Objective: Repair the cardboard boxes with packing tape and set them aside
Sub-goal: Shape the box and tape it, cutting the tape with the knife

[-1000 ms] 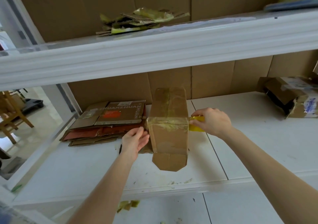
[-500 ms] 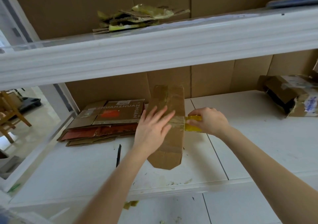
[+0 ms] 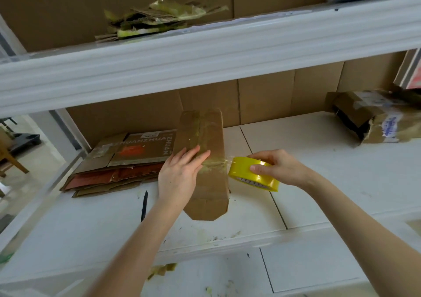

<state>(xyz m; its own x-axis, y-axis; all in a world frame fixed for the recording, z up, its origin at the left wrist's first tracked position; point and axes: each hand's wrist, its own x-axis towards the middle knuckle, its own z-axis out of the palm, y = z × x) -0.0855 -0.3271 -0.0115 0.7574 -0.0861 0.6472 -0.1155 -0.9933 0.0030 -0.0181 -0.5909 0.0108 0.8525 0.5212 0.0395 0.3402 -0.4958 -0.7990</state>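
Head view: flattened cardboard box (image 3: 210,196) lies on the lower shelf (image 3: 319,194), long axis pointing away, tapered flap nearest. Left hand (image 3: 180,176) presses it, fingers straight; right hand (image 3: 280,169) grips the tape roll (image 3: 246,173) just beside it, fingers curled round.

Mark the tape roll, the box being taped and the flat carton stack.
tape roll (image 3: 241,172), head view, yellow outer band.
box (image 3: 211,192), head view, bare lower face.
carton stack (image 3: 136,150), head view, printed top sheet.

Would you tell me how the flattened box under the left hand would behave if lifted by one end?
Likely light: the flattened box looks thin. It may bend at its creases, the near flap drooping. The tape strand to the yellow roll in the right hand would likely tug it.
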